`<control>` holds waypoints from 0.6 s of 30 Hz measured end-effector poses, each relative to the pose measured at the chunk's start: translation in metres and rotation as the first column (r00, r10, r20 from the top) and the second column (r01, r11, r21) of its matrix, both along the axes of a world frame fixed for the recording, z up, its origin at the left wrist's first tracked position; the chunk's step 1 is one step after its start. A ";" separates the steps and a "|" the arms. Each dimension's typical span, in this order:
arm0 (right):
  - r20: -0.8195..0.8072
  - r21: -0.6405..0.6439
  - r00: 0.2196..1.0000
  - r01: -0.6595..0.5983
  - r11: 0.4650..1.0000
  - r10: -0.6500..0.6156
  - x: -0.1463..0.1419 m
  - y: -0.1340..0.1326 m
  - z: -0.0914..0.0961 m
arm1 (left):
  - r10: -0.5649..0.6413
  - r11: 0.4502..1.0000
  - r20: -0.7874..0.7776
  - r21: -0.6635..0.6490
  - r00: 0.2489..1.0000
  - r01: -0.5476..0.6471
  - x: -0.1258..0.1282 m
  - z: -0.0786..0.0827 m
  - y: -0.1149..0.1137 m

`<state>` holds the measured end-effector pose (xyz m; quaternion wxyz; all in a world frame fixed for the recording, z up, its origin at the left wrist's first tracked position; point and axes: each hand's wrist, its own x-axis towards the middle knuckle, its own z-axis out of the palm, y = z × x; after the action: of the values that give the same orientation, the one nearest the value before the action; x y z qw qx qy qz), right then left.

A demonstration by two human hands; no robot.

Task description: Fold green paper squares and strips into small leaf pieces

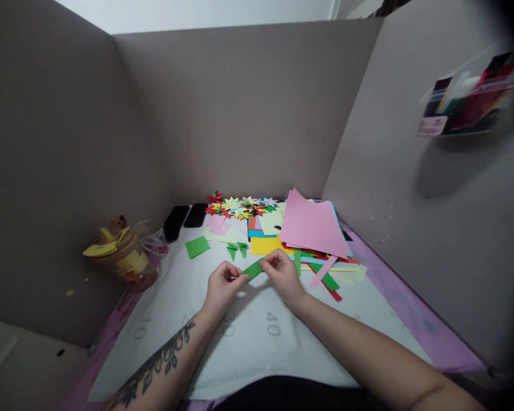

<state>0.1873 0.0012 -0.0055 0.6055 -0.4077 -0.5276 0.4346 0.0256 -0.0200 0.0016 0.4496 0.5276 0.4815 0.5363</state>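
Between my two hands a narrow green piece of paper (253, 270) is held a little above the white sheet. My left hand (226, 281) pinches its left end, and my right hand (282, 275) grips the right end with thumb and finger. Just beyond lie two small folded green paper pieces (237, 250), pointed at the bottom. A flat green paper rectangle (197, 247) rests farther left. Close to my right hand are loose paper strips, among them a pink strip (323, 272) crossing green and red ones.
Folded paper stars (240, 206) are heaped at the back. A stack of pink paper (312, 222) covers coloured sheets at right. Two black phones (176, 222) lie back left, near a brown cup (124, 251). Grey partition walls (248, 108) enclose the table; a clear pouch (466, 103) hangs right.
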 end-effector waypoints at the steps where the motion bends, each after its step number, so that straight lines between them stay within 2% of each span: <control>1: 0.001 0.005 1.000 0.000 1.000 0.000 0.000 0.000 0.000 | -0.002 1.000 0.002 -0.002 1.000 0.002 0.000 0.001 0.000; 7: 0.023 0.028 1.000 0.015 0.999 -0.015 0.001 0.000 0.000 | -0.006 1.000 0.006 -0.022 1.000 0.006 0.001 0.004 -0.002; 18: 0.051 0.027 0.999 0.004 1.000 -0.006 0.001 0.001 -0.002 | -0.005 1.000 0.001 0.007 1.000 0.005 0.000 -0.001 0.002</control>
<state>0.1885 0.0018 -0.0071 0.5984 -0.4117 -0.5477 0.4154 0.0258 -0.0184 0.0006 0.4495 0.5302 0.4778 0.5372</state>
